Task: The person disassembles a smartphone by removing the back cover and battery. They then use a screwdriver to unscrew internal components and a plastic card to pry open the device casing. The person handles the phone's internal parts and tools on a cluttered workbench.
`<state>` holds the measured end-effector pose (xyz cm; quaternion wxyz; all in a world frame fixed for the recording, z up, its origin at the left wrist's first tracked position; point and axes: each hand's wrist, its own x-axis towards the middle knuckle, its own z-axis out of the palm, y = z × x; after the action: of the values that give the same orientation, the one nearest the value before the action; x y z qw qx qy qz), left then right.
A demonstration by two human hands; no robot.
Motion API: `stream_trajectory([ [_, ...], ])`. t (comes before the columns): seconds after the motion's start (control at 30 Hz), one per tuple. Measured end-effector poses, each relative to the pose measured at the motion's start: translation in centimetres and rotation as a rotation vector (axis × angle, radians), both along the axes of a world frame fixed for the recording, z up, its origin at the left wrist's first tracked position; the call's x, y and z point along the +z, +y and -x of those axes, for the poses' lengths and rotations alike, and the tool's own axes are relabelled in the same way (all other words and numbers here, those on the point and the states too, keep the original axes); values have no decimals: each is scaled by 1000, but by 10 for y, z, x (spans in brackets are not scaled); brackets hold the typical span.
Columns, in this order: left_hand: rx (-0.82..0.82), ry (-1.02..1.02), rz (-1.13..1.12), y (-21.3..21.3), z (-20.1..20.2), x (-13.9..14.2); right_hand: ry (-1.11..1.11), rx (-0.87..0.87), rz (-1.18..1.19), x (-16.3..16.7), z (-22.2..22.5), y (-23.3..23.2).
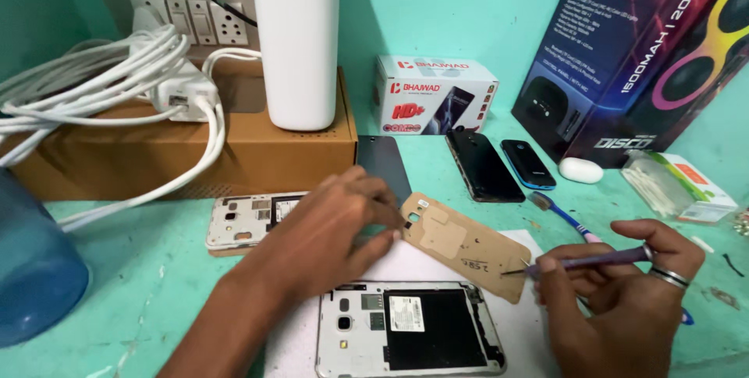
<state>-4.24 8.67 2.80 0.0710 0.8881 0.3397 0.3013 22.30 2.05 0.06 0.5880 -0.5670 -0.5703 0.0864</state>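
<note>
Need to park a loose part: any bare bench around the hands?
Free: green tabletop between blue water jug and left hand. Small strip between gold back cover and black smartphone. Crowded: around right hand and opened white phone.

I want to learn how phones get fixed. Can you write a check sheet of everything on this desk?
Surface: turquoise table, scuffed.
Job's things: gold back cover; opened phone, back facing up; purple-handled tool.
Clutter: second opened phone, two dark phones, toothbrush, cotton swabs, boxes.
Hands: left hand pinches the cover; right hand holds the tool, tip at the cover's edge.
Cables: white cables, tangled on a cardboard box.
Surroundings: turquoise wall, switchboard.
</note>
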Motion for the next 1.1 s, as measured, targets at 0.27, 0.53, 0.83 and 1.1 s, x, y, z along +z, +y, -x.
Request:
stream_trajectory([
  [0.27,-66,-7,-92,1,-3,-3,-109,-48,-38,8,8,-13],
  [0.53,-59,5,-219,5,-2,-9,-202,21,-124,10,10,-7],
  [0.83,-34,45,-188,5,-4,-7,-112,22,-146,4,5,-6],
  [1.1,-43,21,-175,4,-5,-6,45,121,-191,0,-1,-3],
])
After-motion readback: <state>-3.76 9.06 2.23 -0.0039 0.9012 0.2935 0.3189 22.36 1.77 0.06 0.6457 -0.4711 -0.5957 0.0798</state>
